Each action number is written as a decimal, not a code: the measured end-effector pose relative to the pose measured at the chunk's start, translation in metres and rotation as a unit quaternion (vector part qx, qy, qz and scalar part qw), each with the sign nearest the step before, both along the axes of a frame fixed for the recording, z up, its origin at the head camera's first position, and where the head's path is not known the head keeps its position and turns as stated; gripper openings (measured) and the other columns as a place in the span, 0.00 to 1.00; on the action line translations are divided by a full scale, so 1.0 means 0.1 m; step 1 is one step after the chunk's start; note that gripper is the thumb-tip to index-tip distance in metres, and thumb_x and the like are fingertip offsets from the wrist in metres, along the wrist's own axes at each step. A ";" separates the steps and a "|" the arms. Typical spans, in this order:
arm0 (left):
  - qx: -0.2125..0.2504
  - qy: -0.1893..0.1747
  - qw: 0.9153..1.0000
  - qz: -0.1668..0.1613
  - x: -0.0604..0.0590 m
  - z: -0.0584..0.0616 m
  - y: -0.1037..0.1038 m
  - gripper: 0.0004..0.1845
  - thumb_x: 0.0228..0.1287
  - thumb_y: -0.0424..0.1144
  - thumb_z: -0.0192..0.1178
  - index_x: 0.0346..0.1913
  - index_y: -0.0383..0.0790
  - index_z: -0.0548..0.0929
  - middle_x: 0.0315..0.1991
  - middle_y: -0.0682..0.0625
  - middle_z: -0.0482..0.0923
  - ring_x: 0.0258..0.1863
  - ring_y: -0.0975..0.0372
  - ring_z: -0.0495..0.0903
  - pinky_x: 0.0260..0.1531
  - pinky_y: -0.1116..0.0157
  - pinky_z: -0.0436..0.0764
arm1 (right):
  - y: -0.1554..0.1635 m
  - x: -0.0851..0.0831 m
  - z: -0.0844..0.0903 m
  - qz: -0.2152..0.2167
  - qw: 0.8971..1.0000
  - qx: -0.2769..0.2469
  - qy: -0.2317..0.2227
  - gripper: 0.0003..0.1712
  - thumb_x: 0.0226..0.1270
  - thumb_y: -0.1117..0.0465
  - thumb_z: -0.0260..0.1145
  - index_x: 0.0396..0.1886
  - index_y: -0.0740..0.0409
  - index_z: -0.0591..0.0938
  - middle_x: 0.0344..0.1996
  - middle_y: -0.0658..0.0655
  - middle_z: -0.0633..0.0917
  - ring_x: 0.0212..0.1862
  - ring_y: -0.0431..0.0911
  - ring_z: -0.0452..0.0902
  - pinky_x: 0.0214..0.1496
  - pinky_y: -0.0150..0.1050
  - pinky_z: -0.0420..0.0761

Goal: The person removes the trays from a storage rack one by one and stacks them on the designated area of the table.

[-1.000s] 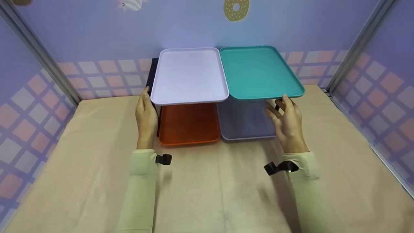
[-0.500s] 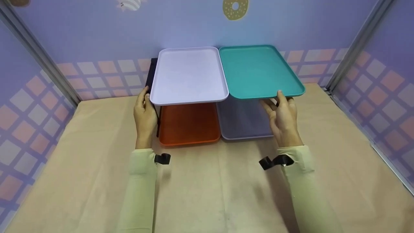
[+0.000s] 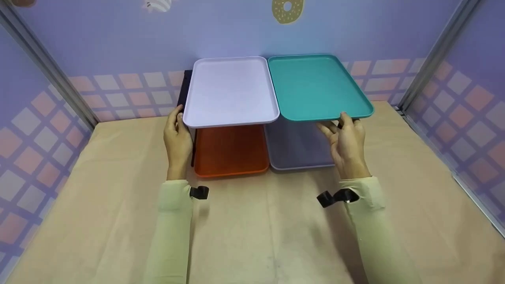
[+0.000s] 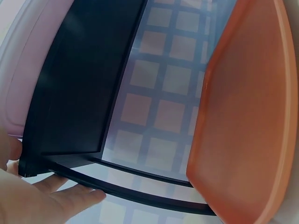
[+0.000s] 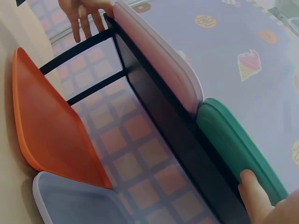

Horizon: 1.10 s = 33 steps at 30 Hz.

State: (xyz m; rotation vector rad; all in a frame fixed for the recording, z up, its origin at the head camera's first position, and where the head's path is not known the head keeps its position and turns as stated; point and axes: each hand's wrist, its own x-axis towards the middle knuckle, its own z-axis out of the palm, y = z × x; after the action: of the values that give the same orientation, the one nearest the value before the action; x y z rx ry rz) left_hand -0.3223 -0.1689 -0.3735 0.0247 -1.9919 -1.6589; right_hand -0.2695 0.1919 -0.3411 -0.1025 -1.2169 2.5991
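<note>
A black rack bears a pale lavender tray and a teal tray side by side on top. Below, an orange tray and a grey-violet tray lie side by side. My left hand touches the rack's front left corner by the lavender tray; its fingers look straight and spread in the right wrist view. At the teal tray's front edge, my right hand holds on, thumb against the rim and fingers below, partly hidden.
A beige cloth covers the table. The rack stands near the patterned back wall, and side walls with grey metal posts flank the table. Black camera straps circle both wrists.
My right hand has moved slightly left, bringing its thumb onto the teal tray's front rim. The teal tray's right corner has shifted a touch right; my left hand has hardly moved.
</note>
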 end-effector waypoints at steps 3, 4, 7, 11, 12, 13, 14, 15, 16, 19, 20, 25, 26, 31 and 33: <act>0.007 -0.002 1.000 0.000 -0.01 0.00 0.00 0.20 0.83 0.35 0.43 0.70 0.33 0.74 0.69 0.38 0.73 0.59 0.56 0.73 0.56 0.64 0.70 | 0.01 0.02 0.00 -0.002 1.000 0.001 0.005 0.32 0.86 0.61 0.40 0.82 0.57 0.45 0.71 0.66 0.63 0.69 0.62 0.72 0.62 0.46 0.79; 0.008 -0.002 1.000 0.000 -0.01 -0.01 0.00 0.20 0.83 0.35 0.43 0.70 0.33 0.74 0.68 0.38 0.73 0.58 0.56 0.73 0.56 0.64 0.70 | 0.01 0.03 0.00 -0.003 1.000 0.000 0.007 0.32 0.86 0.61 0.40 0.82 0.56 0.45 0.71 0.66 0.63 0.69 0.62 0.72 0.62 0.46 0.79; 0.007 0.003 1.000 0.002 -0.01 -0.02 0.01 0.20 0.83 0.35 0.43 0.69 0.32 0.74 0.67 0.38 0.74 0.59 0.56 0.73 0.58 0.63 0.70 | 0.04 0.05 0.00 -0.001 1.000 -0.002 0.010 0.31 0.86 0.61 0.40 0.82 0.55 0.46 0.71 0.66 0.63 0.68 0.62 0.72 0.62 0.47 0.80; 0.002 0.011 1.000 0.007 0.00 -0.03 0.01 0.19 0.83 0.34 0.44 0.67 0.30 0.76 0.64 0.37 0.76 0.59 0.55 0.74 0.60 0.60 0.71 | 0.09 0.10 0.00 0.002 1.000 -0.004 0.014 0.30 0.86 0.60 0.40 0.82 0.55 0.47 0.71 0.65 0.63 0.70 0.63 0.69 0.61 0.48 0.80; 0.001 0.012 1.000 0.009 0.00 -0.03 0.01 0.19 0.83 0.34 0.44 0.66 0.30 0.76 0.64 0.36 0.77 0.59 0.55 0.75 0.60 0.60 0.71 | 0.11 0.12 0.01 0.003 1.000 -0.005 0.015 0.30 0.86 0.60 0.39 0.82 0.55 0.47 0.70 0.65 0.63 0.71 0.63 0.68 0.61 0.48 0.80; 0.000 0.013 1.000 0.010 0.00 -0.03 0.01 0.19 0.83 0.34 0.44 0.66 0.30 0.76 0.64 0.36 0.77 0.59 0.55 0.75 0.60 0.60 0.71 | 0.12 0.13 0.01 0.002 1.000 -0.004 0.016 0.30 0.86 0.60 0.39 0.81 0.55 0.48 0.70 0.64 0.64 0.72 0.64 0.67 0.61 0.48 0.80; -0.001 0.014 1.000 0.011 0.00 -0.03 0.01 0.18 0.83 0.34 0.44 0.66 0.30 0.76 0.63 0.36 0.77 0.58 0.55 0.75 0.59 0.60 0.71 | 0.13 0.14 0.01 0.002 1.000 -0.003 0.017 0.30 0.86 0.59 0.39 0.81 0.55 0.48 0.69 0.64 0.64 0.72 0.65 0.67 0.61 0.48 0.80; -0.001 0.014 1.000 0.011 0.00 -0.03 0.01 0.18 0.83 0.34 0.44 0.65 0.30 0.76 0.63 0.36 0.77 0.57 0.55 0.75 0.59 0.61 0.71 | 0.14 0.16 0.01 0.002 1.000 -0.002 0.017 0.29 0.86 0.59 0.39 0.81 0.56 0.48 0.68 0.63 0.64 0.72 0.65 0.66 0.61 0.48 0.79; -0.001 0.015 1.000 0.011 0.00 -0.02 0.01 0.18 0.83 0.34 0.44 0.65 0.30 0.76 0.63 0.36 0.77 0.57 0.55 0.75 0.58 0.61 0.71 | 0.15 0.17 0.02 0.002 1.000 -0.003 0.019 0.29 0.86 0.59 0.39 0.81 0.56 0.48 0.68 0.63 0.64 0.72 0.65 0.66 0.62 0.48 0.79; 0.000 0.016 1.000 0.011 -0.01 -0.02 0.01 0.18 0.83 0.34 0.44 0.65 0.30 0.76 0.62 0.36 0.78 0.55 0.56 0.75 0.55 0.63 0.71 | 0.18 0.20 0.02 0.003 1.000 -0.006 0.022 0.30 0.86 0.59 0.40 0.81 0.55 0.48 0.68 0.63 0.64 0.73 0.65 0.65 0.62 0.48 0.79; 0.000 0.015 1.000 0.012 -0.01 -0.03 0.01 0.18 0.83 0.34 0.44 0.65 0.30 0.76 0.62 0.37 0.78 0.55 0.56 0.75 0.55 0.63 0.71 | 0.19 0.21 0.02 0.004 1.000 -0.007 0.023 0.30 0.86 0.59 0.40 0.81 0.54 0.48 0.68 0.63 0.64 0.73 0.65 0.65 0.62 0.49 0.79; -0.006 0.015 1.000 0.012 -0.02 -0.05 -0.01 0.19 0.83 0.35 0.44 0.66 0.31 0.76 0.62 0.37 0.77 0.53 0.56 0.75 0.53 0.65 0.70 | 0.23 0.26 0.01 0.000 0.999 0.008 0.038 0.30 0.86 0.59 0.41 0.81 0.55 0.49 0.68 0.63 0.65 0.73 0.65 0.66 0.61 0.49 0.80; -0.008 0.015 1.000 0.012 -0.02 -0.06 -0.01 0.19 0.83 0.35 0.44 0.66 0.31 0.76 0.62 0.37 0.77 0.52 0.56 0.74 0.52 0.66 0.70 | 0.24 0.27 0.01 -0.001 0.999 0.012 0.043 0.30 0.86 0.59 0.41 0.81 0.56 0.50 0.68 0.64 0.65 0.72 0.65 0.67 0.60 0.49 0.80; -0.007 0.018 1.000 0.012 -0.04 -0.06 0.00 0.19 0.83 0.36 0.44 0.66 0.32 0.76 0.61 0.38 0.77 0.50 0.57 0.73 0.48 0.68 0.68 | 0.30 0.31 0.02 -0.003 0.998 0.012 0.062 0.29 0.85 0.59 0.43 0.79 0.58 0.53 0.66 0.64 0.67 0.64 0.62 0.75 0.57 0.49 0.82; -0.006 0.019 1.000 0.012 -0.04 -0.06 0.01 0.19 0.83 0.36 0.44 0.66 0.32 0.76 0.62 0.38 0.77 0.50 0.57 0.73 0.48 0.68 0.68 | 0.33 0.33 0.02 -0.005 0.998 0.012 0.065 0.28 0.85 0.59 0.43 0.79 0.59 0.54 0.65 0.64 0.67 0.60 0.60 0.78 0.57 0.48 0.83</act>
State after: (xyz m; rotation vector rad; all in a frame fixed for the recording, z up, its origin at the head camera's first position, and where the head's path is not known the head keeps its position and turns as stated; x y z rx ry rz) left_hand -0.3260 -0.1683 -0.3791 0.0111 -1.9661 -1.6200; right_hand -0.2369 0.2250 -0.3392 0.0644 -1.1970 2.5389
